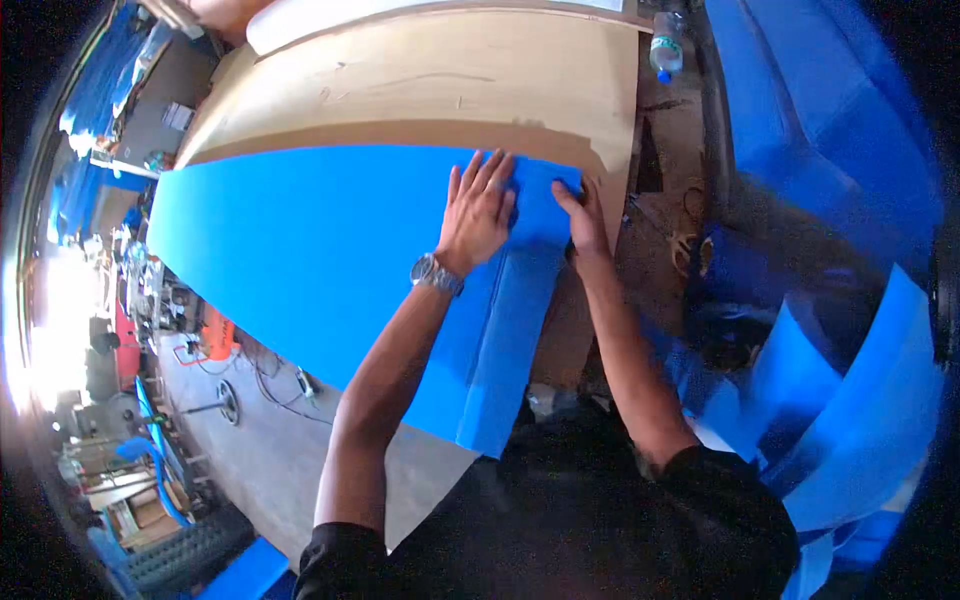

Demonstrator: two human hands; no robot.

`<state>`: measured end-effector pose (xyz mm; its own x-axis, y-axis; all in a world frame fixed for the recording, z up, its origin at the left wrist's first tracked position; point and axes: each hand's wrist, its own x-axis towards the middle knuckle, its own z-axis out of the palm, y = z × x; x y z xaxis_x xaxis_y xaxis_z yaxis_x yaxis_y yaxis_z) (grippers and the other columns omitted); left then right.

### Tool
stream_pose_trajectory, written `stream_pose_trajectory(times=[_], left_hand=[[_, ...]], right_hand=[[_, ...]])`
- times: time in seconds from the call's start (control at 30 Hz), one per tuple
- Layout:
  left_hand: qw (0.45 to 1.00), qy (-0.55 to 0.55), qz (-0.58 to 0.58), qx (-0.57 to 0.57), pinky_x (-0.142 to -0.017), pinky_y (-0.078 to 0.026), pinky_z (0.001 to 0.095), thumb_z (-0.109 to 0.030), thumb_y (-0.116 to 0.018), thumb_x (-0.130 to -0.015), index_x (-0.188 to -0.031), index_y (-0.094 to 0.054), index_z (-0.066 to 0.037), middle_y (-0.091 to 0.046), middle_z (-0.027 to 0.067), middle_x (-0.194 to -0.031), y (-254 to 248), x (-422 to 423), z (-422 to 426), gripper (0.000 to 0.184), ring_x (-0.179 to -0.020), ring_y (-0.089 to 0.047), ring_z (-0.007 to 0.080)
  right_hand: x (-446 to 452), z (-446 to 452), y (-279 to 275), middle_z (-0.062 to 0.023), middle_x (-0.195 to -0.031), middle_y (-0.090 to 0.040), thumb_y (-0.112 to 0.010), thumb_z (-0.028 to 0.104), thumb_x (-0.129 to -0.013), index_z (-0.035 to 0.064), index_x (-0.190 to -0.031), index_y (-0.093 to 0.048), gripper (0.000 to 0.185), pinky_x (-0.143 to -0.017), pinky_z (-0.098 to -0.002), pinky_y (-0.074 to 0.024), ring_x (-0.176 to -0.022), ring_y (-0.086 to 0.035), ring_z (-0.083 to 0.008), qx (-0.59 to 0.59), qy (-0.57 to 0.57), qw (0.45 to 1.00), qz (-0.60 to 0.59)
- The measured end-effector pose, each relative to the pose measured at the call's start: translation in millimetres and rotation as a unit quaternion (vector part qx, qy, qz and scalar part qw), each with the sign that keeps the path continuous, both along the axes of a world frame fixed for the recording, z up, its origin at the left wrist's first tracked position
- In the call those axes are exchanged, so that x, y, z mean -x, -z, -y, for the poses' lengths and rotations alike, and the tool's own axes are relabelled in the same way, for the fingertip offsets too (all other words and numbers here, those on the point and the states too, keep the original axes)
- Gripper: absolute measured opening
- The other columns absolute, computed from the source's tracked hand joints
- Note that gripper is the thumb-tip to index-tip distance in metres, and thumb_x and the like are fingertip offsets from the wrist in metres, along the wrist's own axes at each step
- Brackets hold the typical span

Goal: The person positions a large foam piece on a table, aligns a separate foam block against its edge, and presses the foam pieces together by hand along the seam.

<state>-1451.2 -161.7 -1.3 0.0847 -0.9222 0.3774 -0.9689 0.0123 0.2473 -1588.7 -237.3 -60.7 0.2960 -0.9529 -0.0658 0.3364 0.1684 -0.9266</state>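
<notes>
While the left hand (478, 222) spreads over blue sheeting (310, 240), the right (586, 218) grips its edge.

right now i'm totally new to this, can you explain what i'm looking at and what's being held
There is no machine here: these are a person's two bare hands. The single picture comes from a camera worn on the head, looking forward and down, so the arms reach away from you. A large blue sheet lies across a light brown table. The left hand, with a watch on its wrist, rests flat on the sheet. The right hand holds the sheet's far right corner, thumb on top. A bottle lies off to the right.
</notes>
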Motion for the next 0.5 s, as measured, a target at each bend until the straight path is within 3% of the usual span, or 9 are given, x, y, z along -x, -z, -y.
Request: stream_pose_trajectory(times=[0.07, 0.13, 0.2, 0.23, 0.27, 0.33, 0.4, 0.43, 0.5], left_hand=[[0.999, 0.029, 0.011, 0.034, -0.109, -0.028, 0.0507, -0.025, -0.052, -0.091, -0.131, -0.053, -0.008, -0.055, 0.0118, -0.133, -5.7, -9.6, 34.7, 0.043, -0.129, -0.043, 0.0336], [0.992, 0.119, 0.002, -0.043, -0.098, -0.038, 0.0465, -0.026, -0.052, -0.092, -0.115, -0.060, -0.007, -0.065, 0.0104, -0.112, -2.6, -16.8, 58.7, 0.031, -0.109, -0.057, 0.0314], [0.994, 0.086, 0.026, -0.067, -0.086, -0.042, 0.0437, -0.028, -0.052, -0.092, -0.102, -0.062, -0.006, -0.066, 0.0103, -0.095, 3.4, -11.8, 63.4, 0.026, -0.090, -0.062, 0.0308], [0.993, 0.101, 0.052, -0.022, -0.082, -0.044, 0.0430, -0.029, -0.049, -0.093, -0.098, -0.061, -0.006, -0.065, 0.0128, -0.094, 5.9, -14.0, 62.8, 0.027, -0.087, -0.063, 0.0310], [0.989, 0.116, 0.066, -0.065, -0.081, -0.045, 0.0432, -0.029, -0.048, -0.093, -0.097, -0.061, -0.005, -0.065, 0.0133, -0.095, 6.3, -15.7, 65.7, 0.027, -0.087, -0.063, 0.0317], [0.983, 0.134, 0.063, -0.107, -0.080, -0.046, 0.0435, -0.028, -0.048, -0.092, -0.095, -0.062, -0.005, -0.066, 0.0142, -0.097, 7.7, -19.8, 71.9, 0.027, -0.087, -0.063, 0.0331], [0.985, 0.114, 0.062, -0.115, -0.078, -0.046, 0.0431, -0.029, -0.049, -0.090, -0.093, -0.063, -0.005, -0.067, 0.0146, -0.097, 5.9, -19.2, 78.6, 0.028, -0.086, -0.063, 0.0340], [0.985, 0.090, 0.073, -0.129, -0.076, -0.047, 0.0427, -0.030, -0.049, -0.090, -0.092, -0.063, -0.005, -0.067, 0.0146, -0.095, -0.7, -13.6, 80.1, 0.029, -0.085, -0.063, 0.0342], [0.986, 0.058, 0.070, -0.142, -0.075, -0.048, 0.0435, -0.030, -0.052, -0.089, -0.092, -0.063, -0.005, -0.067, 0.0142, -0.095, -0.4, -9.7, 74.6, 0.028, -0.086, -0.063, 0.0344]], right_hand=[[8.2, 3.7, -6.6, -0.0078, -0.104, -0.064, -0.067, 0.027, -0.086, 0.0044, -0.119, -0.058, 0.041, -0.084, -0.0303, -0.0452, -0.090, -0.059, -0.0173, -0.039, -0.039, 0.998, -0.005], [19.3, 4.9, -10.2, -0.0075, -0.100, -0.066, -0.069, 0.023, -0.084, 0.0044, -0.114, -0.062, 0.036, -0.081, -0.0299, -0.0463, -0.086, -0.059, -0.0166, -0.082, -0.086, 0.993, -0.013], [21.3, 9.1, -11.7, -0.0085, -0.102, -0.068, -0.069, 0.026, -0.084, 0.0051, -0.110, -0.066, 0.034, -0.080, -0.0300, -0.0467, -0.087, -0.060, -0.0166, -0.150, -0.124, 0.981, 0.026], [24.6, 8.7, -18.4, -0.0107, -0.113, -0.066, -0.068, 0.031, -0.083, 0.0046, -0.118, -0.064, 0.044, -0.086, -0.0334, -0.0466, -0.098, -0.060, -0.0193, -0.153, -0.130, 0.980, -0.001], [36.0, 2.2, -20.2, -0.0112, -0.117, -0.064, -0.068, 0.032, -0.084, 0.0046, -0.120, -0.063, 0.046, -0.091, -0.0346, -0.0448, -0.103, -0.059, -0.0202, -0.067, -0.150, 0.986, 0.035], [34.3, 23.4, -24.7, -0.0117, -0.129, -0.057, -0.061, 0.039, -0.090, -0.0006, -0.127, -0.057, 0.054, -0.109, -0.0326, -0.0301, -0.120, -0.050, -0.0181, -0.209, -0.202, 0.955, -0.061], [39.0, 35.6, 34.3, -0.0083, -0.129, -0.058, -0.061, 0.036, -0.090, 0.0037, -0.128, -0.058, 0.050, -0.107, -0.0313, -0.0338, -0.120, -0.051, -0.0170, -0.061, -0.214, 0.974, -0.053], [29.4, 54.1, 82.1, -0.0059, -0.129, -0.059, -0.060, 0.032, -0.090, 0.0065, -0.128, -0.059, 0.045, -0.107, -0.0317, -0.0344, -0.120, -0.052, -0.0176, -0.126, -0.212, 0.966, -0.079], [31.4, 58.0, 102.0, -0.0042, -0.128, -0.060, -0.057, 0.029, -0.093, 0.0067, -0.128, -0.059, 0.042, -0.107, -0.0308, -0.0346, -0.121, -0.051, -0.0158, -0.057, -0.261, 0.962, -0.056]])
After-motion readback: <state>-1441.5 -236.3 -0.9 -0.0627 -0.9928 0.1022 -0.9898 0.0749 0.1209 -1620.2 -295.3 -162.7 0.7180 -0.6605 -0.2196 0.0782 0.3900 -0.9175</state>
